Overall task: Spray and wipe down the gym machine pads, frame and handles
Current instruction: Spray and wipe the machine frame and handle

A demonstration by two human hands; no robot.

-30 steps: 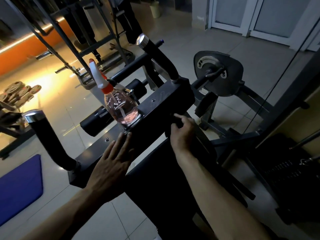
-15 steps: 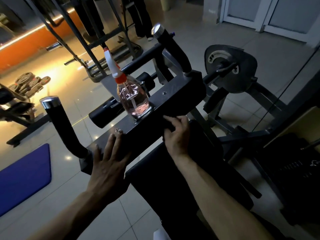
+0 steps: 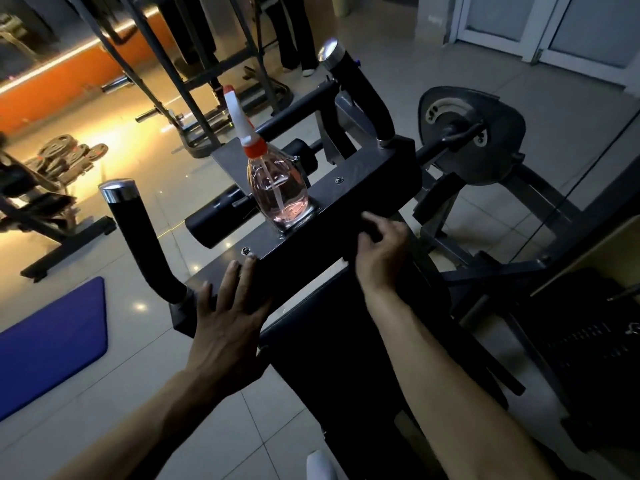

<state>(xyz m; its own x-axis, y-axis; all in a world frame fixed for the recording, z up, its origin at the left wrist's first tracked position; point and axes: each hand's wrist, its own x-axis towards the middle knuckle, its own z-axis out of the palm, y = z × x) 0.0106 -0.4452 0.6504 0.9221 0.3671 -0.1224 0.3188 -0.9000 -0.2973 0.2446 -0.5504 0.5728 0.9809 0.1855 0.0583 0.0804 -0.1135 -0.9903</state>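
Spray bottle [image 3: 280, 194] stands upright mid-crossbar [image 3: 367, 181], long axis vertical, nozzle tipped up and leftward, untouched; left hand [image 3: 227, 320] lies flat on the crossbar left of it, right hand [image 3: 381, 252] curls over its near edge, no cloth discernible; wiping looks barely begun, handles [image 3: 138, 237] and pad [image 3: 332, 358] likely still to do

A clear spray bottle [image 3: 278, 192] with pink liquid and an orange collar is stood upright on the machine's black crossbar [image 3: 367, 178], between two chrome-capped black handles [image 3: 138, 240].
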